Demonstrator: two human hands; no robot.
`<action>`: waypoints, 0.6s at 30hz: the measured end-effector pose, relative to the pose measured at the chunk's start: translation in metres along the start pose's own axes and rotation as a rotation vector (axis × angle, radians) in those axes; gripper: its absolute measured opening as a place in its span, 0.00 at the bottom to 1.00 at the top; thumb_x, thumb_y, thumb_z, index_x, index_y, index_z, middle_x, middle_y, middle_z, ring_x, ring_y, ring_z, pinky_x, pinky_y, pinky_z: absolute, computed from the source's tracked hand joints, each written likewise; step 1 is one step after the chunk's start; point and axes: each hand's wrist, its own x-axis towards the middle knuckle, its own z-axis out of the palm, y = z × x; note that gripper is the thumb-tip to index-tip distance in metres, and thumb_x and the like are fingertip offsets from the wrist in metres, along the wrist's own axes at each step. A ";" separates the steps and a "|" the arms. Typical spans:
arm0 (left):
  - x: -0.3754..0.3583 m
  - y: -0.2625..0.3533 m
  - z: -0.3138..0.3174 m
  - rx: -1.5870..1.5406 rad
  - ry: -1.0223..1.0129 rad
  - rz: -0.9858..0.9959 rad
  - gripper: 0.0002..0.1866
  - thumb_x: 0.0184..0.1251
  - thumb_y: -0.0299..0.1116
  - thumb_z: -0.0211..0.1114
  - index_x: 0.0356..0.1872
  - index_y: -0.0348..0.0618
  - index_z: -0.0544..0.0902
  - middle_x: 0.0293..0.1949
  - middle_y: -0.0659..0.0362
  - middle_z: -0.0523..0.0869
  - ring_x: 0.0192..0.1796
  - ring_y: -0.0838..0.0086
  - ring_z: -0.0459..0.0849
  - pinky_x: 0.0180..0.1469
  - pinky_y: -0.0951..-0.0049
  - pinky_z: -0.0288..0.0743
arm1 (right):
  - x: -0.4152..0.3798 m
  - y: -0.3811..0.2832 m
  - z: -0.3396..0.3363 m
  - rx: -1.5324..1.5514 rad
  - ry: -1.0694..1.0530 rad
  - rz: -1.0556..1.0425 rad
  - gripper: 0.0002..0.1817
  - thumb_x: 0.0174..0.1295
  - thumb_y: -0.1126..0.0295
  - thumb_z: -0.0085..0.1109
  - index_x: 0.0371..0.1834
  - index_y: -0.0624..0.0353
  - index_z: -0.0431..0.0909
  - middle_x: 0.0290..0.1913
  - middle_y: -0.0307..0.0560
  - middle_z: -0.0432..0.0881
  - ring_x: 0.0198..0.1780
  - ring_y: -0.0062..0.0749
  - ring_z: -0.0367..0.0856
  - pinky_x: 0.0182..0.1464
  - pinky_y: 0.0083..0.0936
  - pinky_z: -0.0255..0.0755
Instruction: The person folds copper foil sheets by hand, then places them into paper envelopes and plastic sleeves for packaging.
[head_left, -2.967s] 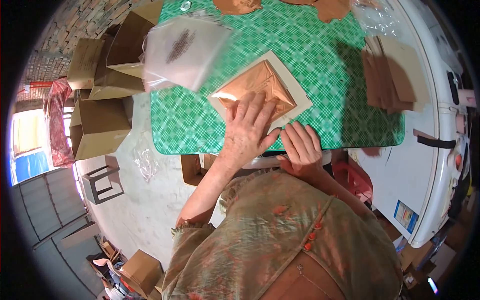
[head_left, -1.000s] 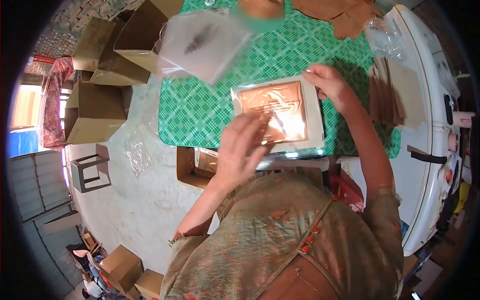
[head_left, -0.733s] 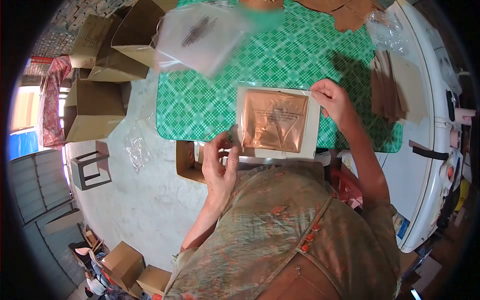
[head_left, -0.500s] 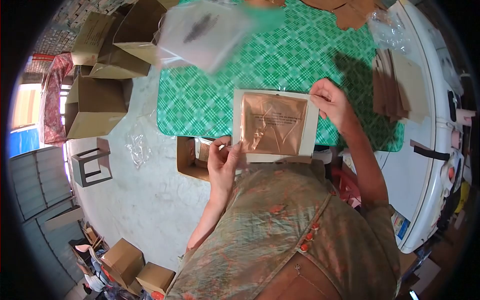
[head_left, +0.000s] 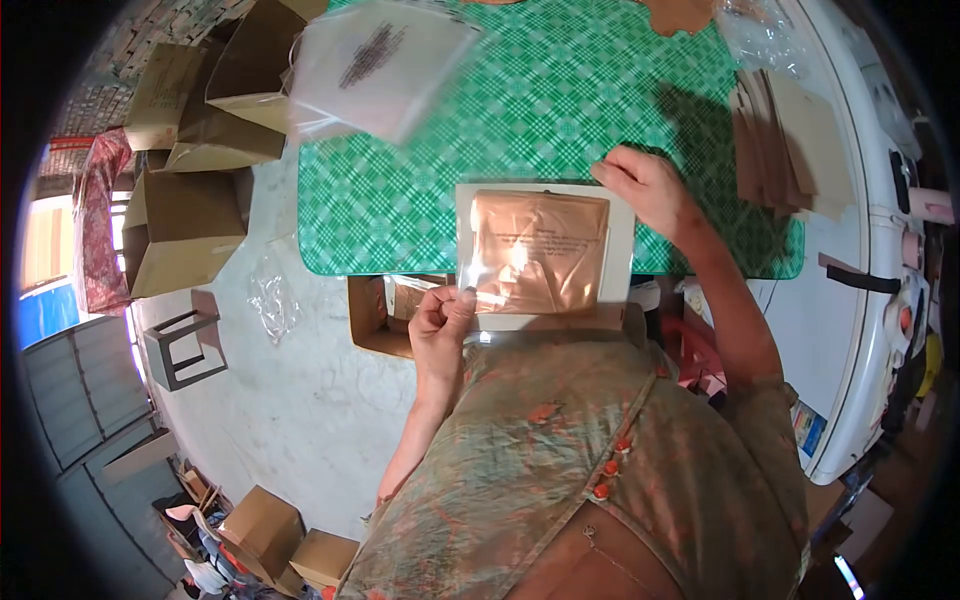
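Note:
A clear plastic bag (head_left: 545, 250) with printed text holds a copper-brown sheet in front of a white card (head_left: 619, 240). It is held up at the near edge of the green table, close to my body. My left hand (head_left: 438, 322) is closed in a pinch on the bag's lower left edge. My right hand (head_left: 645, 190) is at the bag's upper right corner, fingers pinched together just above the top edge. Whether a bit of the film is between those fingertips is hidden.
The green checked tablecloth (head_left: 560, 110) carries a stack of clear bags (head_left: 380, 65) at the left and brown sheets (head_left: 765, 140) at the right. An open carton (head_left: 375, 325) sits below the table edge. More cartons (head_left: 195, 215) stand at left; a white appliance (head_left: 850, 330) is at right.
My right hand has shifted left along the bag's top edge, from its corner to just above it. My left hand keeps its pinch; the view has shifted slightly.

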 end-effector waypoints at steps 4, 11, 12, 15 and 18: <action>0.002 0.002 -0.003 -0.049 0.043 -0.058 0.10 0.79 0.36 0.70 0.45 0.41 0.82 0.28 0.71 0.81 0.27 0.89 0.70 0.31 0.82 0.63 | -0.009 -0.008 -0.003 0.202 -0.075 0.113 0.12 0.79 0.66 0.59 0.39 0.63 0.82 0.26 0.33 0.77 0.22 0.14 0.73 0.23 0.20 0.67; 0.000 0.004 -0.004 -0.090 0.001 -0.082 0.12 0.82 0.39 0.65 0.49 0.41 0.80 0.32 0.68 0.80 0.27 0.86 0.72 0.31 0.79 0.73 | -0.007 0.003 0.003 0.079 0.004 -0.023 0.12 0.78 0.65 0.60 0.37 0.62 0.82 0.24 0.32 0.77 0.22 0.15 0.75 0.24 0.19 0.68; -0.002 0.013 0.001 -0.139 -0.014 -0.115 0.13 0.83 0.40 0.63 0.52 0.41 0.79 0.34 0.66 0.82 0.29 0.84 0.76 0.33 0.77 0.79 | -0.005 0.001 0.002 0.068 0.018 -0.021 0.13 0.77 0.65 0.61 0.35 0.62 0.82 0.23 0.31 0.77 0.22 0.15 0.75 0.24 0.19 0.68; -0.003 0.016 -0.005 -0.224 -0.113 -0.183 0.18 0.86 0.39 0.55 0.63 0.36 0.74 0.52 0.52 0.88 0.46 0.68 0.91 0.45 0.62 0.92 | -0.002 -0.005 0.007 0.124 0.070 -0.003 0.17 0.78 0.61 0.60 0.32 0.61 0.80 0.21 0.30 0.74 0.21 0.13 0.72 0.23 0.19 0.66; -0.005 0.023 -0.010 -0.211 -0.220 -0.222 0.17 0.86 0.31 0.52 0.67 0.33 0.72 0.59 0.47 0.86 0.53 0.58 0.92 0.50 0.60 0.92 | 0.007 -0.003 0.010 0.165 0.100 0.042 0.18 0.78 0.59 0.60 0.32 0.61 0.80 0.22 0.31 0.74 0.21 0.14 0.70 0.24 0.20 0.66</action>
